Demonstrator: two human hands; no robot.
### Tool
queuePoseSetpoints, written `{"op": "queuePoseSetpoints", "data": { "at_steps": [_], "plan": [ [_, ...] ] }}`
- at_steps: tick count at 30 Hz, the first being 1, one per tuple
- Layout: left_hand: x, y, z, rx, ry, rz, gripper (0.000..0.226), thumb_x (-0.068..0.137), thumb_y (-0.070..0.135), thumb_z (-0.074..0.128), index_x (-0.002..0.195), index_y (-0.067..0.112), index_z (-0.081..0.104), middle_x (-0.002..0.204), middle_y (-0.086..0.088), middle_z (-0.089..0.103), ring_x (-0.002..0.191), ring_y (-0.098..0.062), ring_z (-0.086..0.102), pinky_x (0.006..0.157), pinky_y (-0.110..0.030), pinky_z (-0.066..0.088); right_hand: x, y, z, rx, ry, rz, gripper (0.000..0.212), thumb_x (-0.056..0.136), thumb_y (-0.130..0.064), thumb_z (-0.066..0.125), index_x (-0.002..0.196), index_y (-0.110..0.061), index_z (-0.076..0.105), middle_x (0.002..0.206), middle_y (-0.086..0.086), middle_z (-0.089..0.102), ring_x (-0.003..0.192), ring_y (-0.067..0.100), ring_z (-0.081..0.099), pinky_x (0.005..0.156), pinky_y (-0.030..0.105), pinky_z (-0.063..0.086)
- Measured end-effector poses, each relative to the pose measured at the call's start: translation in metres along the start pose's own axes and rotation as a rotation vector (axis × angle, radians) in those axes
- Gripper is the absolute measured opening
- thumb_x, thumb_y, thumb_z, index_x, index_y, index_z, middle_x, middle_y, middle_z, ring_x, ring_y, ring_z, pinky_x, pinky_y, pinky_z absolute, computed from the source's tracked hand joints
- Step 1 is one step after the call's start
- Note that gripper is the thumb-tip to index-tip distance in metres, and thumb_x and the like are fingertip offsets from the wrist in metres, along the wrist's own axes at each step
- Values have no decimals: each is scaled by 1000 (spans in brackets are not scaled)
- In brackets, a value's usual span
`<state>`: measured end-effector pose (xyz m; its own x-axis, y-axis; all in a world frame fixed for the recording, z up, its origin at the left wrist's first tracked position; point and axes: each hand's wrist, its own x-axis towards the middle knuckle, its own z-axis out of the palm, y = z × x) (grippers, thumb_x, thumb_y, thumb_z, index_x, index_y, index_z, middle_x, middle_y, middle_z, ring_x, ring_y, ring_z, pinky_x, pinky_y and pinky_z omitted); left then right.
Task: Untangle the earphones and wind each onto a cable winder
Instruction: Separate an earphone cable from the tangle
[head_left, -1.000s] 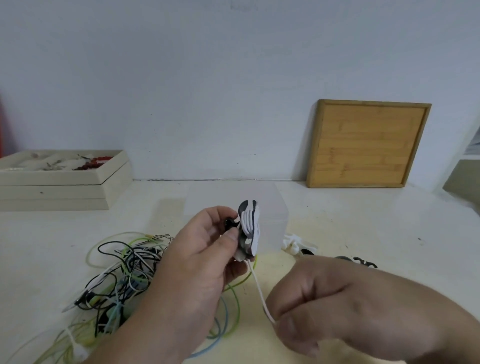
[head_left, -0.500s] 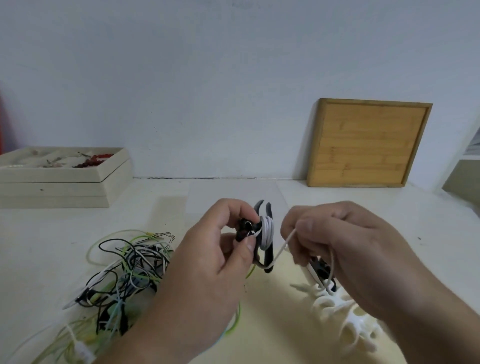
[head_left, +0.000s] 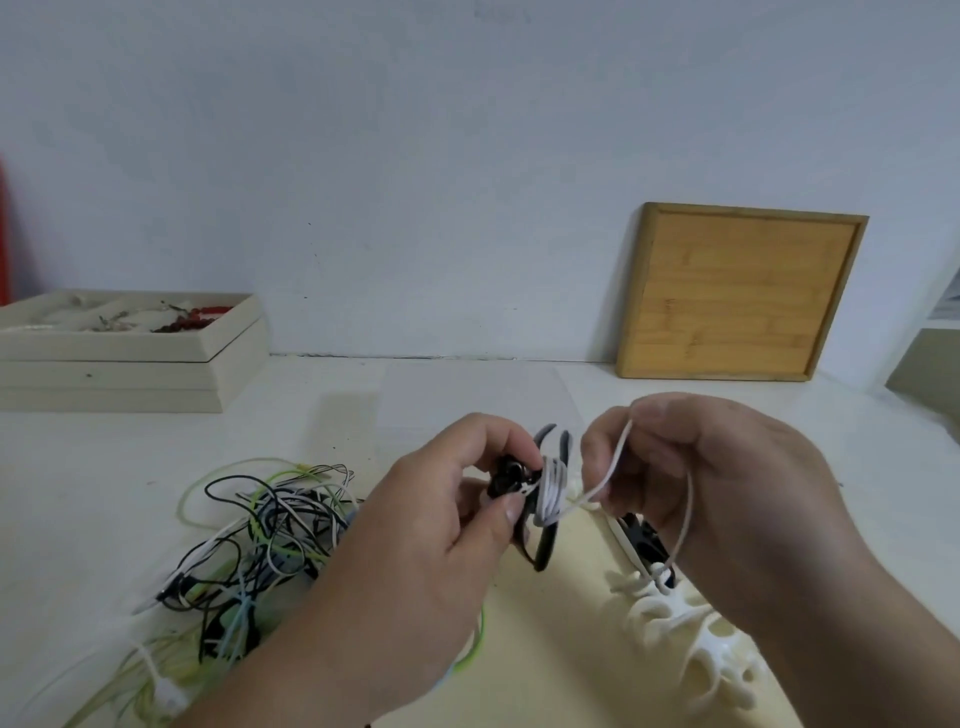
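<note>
My left hand (head_left: 431, 525) pinches a black cable winder (head_left: 548, 540) above the table, between thumb and fingers. Several turns of a white earphone cable (head_left: 613, 467) wrap around its middle. My right hand (head_left: 727, 483) pinches the free stretch of that cable just right of the winder; the cable runs up over my forefinger and loops down past my palm. A tangle of black, white, green and blue earphones (head_left: 260, 535) lies on the table to the left, partly under my left forearm.
White fishbone-shaped winders (head_left: 691, 634) and a black one (head_left: 641, 540) lie on a pale yellow mat (head_left: 561, 649) under my right hand. A beige tray box (head_left: 130, 364) sits at the back left. A bamboo board (head_left: 737, 291) leans on the wall.
My right hand rose from low in front to level with the winder, carrying the cable over it. The winder turned edge-on in my left hand and shows more white turns.
</note>
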<state>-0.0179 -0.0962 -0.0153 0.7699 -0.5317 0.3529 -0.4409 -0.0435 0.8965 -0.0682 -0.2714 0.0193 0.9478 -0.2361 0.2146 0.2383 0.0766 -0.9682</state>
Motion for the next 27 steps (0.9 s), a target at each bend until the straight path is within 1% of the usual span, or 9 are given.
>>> {"op": "queuePoseSetpoints", "data": {
  "at_steps": [2,4,6,9,12,15,20,24,27],
  "plan": [
    [0,-1,-1,-7,-25,-18,24,93,14,54,101,36,61,82,10,65,75,-30,61,79,-44,54,0,-1,-3,-25,24,-10,34,80,0,42,49,-9,33,65,27,61,59,30,51,55,37,40],
    [-1,0,1,36,-12,-14,24,87,22,54,104,37,61,83,4,66,77,-38,60,82,-55,52,-1,-2,-3,-53,-67,-46,34,79,-6,46,46,-9,38,68,26,62,61,29,54,54,32,43],
    [-1,-3,3,140,2,34,23,88,21,60,102,39,62,79,4,67,71,-27,61,73,-45,55,-2,0,-3,-129,-204,-96,33,78,-13,48,45,-14,49,74,28,62,65,29,56,58,30,46],
    [-1,1,5,279,7,102,31,89,10,65,95,41,63,79,16,65,69,-9,61,58,-14,42,-2,3,-2,-194,-288,-157,29,81,-17,55,54,-9,60,78,23,61,64,30,57,63,32,46],
    [-2,2,7,293,14,96,25,84,21,64,94,43,61,76,15,64,68,-7,59,55,-11,39,-3,2,-5,-350,-122,-211,35,88,-21,53,56,-8,59,68,9,61,56,21,56,58,22,43],
    [-2,2,6,207,4,84,23,79,28,61,96,43,61,77,12,63,71,-9,59,63,-26,48,-2,3,-11,-501,48,-73,46,99,-36,54,61,-13,61,51,8,50,44,19,39,44,25,32],
    [-3,2,5,129,-43,58,22,81,26,62,99,39,63,80,11,63,74,-10,61,71,-45,54,2,5,-11,-496,58,7,37,95,-39,57,69,-14,64,50,-5,31,45,13,24,46,25,23],
    [-3,0,5,88,-78,53,23,82,24,62,99,39,64,85,9,65,79,-12,63,76,-46,56,2,4,-14,-603,98,-65,33,89,-43,63,69,-16,66,51,1,32,43,12,24,42,20,24],
    [-2,1,6,1,-105,58,23,82,20,63,98,36,66,84,3,66,78,-16,65,69,-35,57,3,6,-14,-568,87,-18,36,89,-42,64,69,-13,65,50,1,33,44,15,25,41,22,24]
  ]
}}
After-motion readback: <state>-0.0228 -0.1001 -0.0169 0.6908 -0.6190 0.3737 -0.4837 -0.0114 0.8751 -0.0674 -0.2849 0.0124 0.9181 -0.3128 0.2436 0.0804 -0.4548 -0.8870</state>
